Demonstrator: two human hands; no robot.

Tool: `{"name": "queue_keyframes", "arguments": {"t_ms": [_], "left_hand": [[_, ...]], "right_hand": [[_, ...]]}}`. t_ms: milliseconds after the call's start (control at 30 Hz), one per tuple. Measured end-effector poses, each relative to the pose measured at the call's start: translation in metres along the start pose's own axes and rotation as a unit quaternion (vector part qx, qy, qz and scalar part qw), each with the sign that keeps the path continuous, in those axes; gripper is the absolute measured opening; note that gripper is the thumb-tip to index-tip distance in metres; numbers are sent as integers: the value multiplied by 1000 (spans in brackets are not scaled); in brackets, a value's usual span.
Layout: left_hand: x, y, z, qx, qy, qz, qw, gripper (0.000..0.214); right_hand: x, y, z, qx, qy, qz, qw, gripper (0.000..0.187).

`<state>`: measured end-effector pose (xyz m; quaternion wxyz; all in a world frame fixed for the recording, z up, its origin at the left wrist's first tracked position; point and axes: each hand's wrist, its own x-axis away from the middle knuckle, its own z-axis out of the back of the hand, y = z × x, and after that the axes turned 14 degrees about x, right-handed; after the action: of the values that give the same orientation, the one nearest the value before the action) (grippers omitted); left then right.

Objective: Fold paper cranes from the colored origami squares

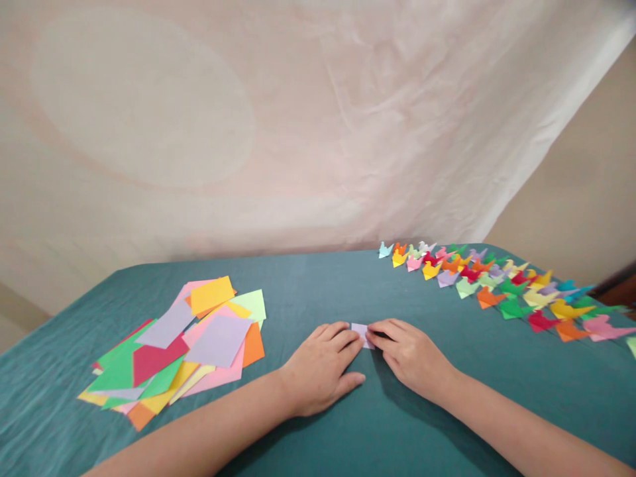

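Note:
A small folded lilac paper lies on the teal tablecloth just beyond both my hands. My left hand rests flat on the cloth, its fingers stretched out and its fingertips at the paper's left edge. My right hand presses its bent fingers down on the paper's right side. Most of the paper is hidden under the fingers.
A loose pile of coloured paper squares spreads at the left. Several finished folded paper figures in many colours line the right side of the table. A pale cloth backdrop hangs behind the table.

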<state>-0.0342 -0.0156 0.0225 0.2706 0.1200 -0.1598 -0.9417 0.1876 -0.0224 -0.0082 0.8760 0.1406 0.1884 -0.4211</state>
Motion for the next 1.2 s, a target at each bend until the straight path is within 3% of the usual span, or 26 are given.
{"name": "queue_keyframes", "arguments": {"t_ms": [433, 733, 1067, 1200], "left_hand": [[0, -1, 1, 10, -10, -3, 1000, 49], [1, 0, 6, 26, -23, -4, 999, 50], [4, -3, 14, 104, -34, -14, 994, 52], [3, -9, 19, 164, -5, 16, 986, 40]], "right_hand": [[-1, -2, 3, 56, -57, 23, 997, 30], [2, -1, 4, 56, -48, 29, 997, 35], [2, -6, 9, 98, -74, 50, 991, 37], [0, -7, 12, 105, -91, 56, 989, 40]]}}
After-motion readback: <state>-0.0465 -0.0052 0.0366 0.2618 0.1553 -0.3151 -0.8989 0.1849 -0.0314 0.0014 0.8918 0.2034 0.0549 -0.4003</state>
